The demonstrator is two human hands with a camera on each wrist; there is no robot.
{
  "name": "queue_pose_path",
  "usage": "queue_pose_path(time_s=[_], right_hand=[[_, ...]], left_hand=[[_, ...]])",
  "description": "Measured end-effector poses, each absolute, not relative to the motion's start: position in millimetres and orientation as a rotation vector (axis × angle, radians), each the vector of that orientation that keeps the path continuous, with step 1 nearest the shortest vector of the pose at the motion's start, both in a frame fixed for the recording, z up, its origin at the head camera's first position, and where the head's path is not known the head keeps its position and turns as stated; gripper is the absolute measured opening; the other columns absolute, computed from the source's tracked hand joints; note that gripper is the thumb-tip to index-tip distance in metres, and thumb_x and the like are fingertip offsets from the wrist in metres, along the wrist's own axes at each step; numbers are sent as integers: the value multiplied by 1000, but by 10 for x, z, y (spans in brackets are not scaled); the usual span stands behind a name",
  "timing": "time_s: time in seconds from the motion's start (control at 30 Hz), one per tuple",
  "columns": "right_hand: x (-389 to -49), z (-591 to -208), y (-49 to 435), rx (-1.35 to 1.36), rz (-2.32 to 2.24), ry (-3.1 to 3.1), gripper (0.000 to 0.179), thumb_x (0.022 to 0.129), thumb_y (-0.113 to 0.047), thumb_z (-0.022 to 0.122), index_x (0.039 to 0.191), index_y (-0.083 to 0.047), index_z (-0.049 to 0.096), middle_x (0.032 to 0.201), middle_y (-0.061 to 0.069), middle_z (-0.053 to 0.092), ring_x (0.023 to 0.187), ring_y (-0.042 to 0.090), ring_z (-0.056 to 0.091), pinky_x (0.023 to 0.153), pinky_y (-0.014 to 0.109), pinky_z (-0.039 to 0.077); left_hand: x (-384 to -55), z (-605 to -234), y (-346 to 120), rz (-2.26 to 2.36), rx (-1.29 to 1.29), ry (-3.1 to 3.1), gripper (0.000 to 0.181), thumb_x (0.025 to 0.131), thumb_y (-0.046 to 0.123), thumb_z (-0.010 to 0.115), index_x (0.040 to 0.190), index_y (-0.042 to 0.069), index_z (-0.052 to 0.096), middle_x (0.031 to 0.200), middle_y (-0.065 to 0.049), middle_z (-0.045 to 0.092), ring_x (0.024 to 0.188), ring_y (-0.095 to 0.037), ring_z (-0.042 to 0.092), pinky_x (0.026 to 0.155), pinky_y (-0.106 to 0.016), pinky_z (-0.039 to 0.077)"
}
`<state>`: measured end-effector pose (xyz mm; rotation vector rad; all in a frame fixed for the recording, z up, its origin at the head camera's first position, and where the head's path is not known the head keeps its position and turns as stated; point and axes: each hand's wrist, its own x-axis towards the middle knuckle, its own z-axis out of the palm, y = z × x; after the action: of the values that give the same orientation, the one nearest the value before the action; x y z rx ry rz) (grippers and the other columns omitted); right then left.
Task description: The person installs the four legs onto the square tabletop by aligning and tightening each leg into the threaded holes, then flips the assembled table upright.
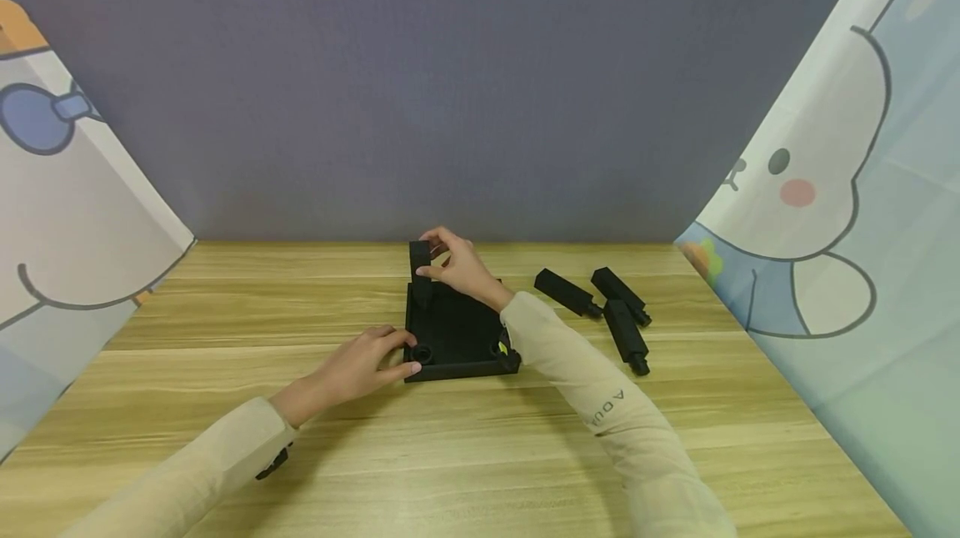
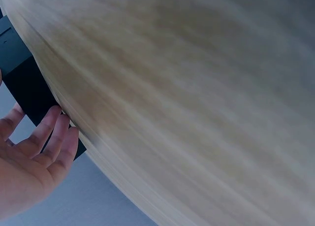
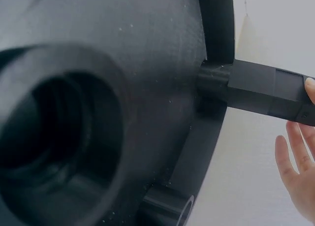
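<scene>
A black square tray-like base (image 1: 457,325) with raised rims and round corner sockets (image 1: 422,354) lies on the wooden table. My right hand (image 1: 461,267) pinches the upper part of a black square leg (image 1: 420,258) between thumb and fingers. That leg stands upright at the base's far left corner. In the right wrist view, the narrow round end of the leg (image 3: 266,85) meets the corner socket inside the rim. With thumb at the front and fingers along the left side, my left hand (image 1: 367,363) grips the base's near left corner.
Three loose black legs with narrow round ends lie to the right: one leg (image 1: 566,292) nearest the base, another leg (image 1: 617,292) behind, and a third leg (image 1: 625,334) nearer me. A grey panel (image 1: 450,87) rises at the table's back edge. Cartoon-printed cloth (image 1: 817,188) hangs at both sides.
</scene>
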<state>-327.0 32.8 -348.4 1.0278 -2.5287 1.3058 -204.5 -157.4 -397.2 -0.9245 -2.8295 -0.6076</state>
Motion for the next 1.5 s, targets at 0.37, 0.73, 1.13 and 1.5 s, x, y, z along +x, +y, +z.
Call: queue_pose_path(time_s=[0.37, 0.73, 1.13, 1.5], right_hand=[[-3298, -3389, 385, 1155, 1302, -2600, 48, 82, -9, 68, 126, -9, 49, 124, 11, 51, 104, 23, 56, 76, 27, 52], [-3283, -3433, 379, 1099, 1320, -2576, 45, 82, -13, 69, 123, -12, 52, 112, 8, 57, 100, 27, 58, 74, 29, 52], [-3268, -3457, 360, 1078, 1302, -2560, 45, 82, -12, 69, 123, -11, 51, 109, 9, 58, 99, 27, 59, 74, 29, 51], [-3257, -3470, 321, 1038, 1243, -2540, 42, 81, -12, 70, 120, -10, 53, 106, 8, 60, 92, 23, 61, 64, 22, 51]], left_hand=[[-2041, -3969, -1572, -612, -916, -2829, 38, 87, 44, 58, 112, 15, 60, 106, -5, 61, 78, -10, 56, 66, -26, 48], [-2045, -3975, -1568, -604, -910, -2830, 39, 87, 45, 57, 112, 15, 60, 105, -4, 61, 75, -8, 55, 65, -26, 48], [-2050, -3982, -1566, -610, -910, -2824, 38, 87, 44, 58, 111, 15, 60, 104, -4, 61, 73, -8, 54, 63, -24, 47], [-2048, -3985, -1566, -618, -928, -2792, 37, 86, 40, 61, 110, 13, 61, 105, -7, 63, 84, -16, 60, 72, -32, 51]])
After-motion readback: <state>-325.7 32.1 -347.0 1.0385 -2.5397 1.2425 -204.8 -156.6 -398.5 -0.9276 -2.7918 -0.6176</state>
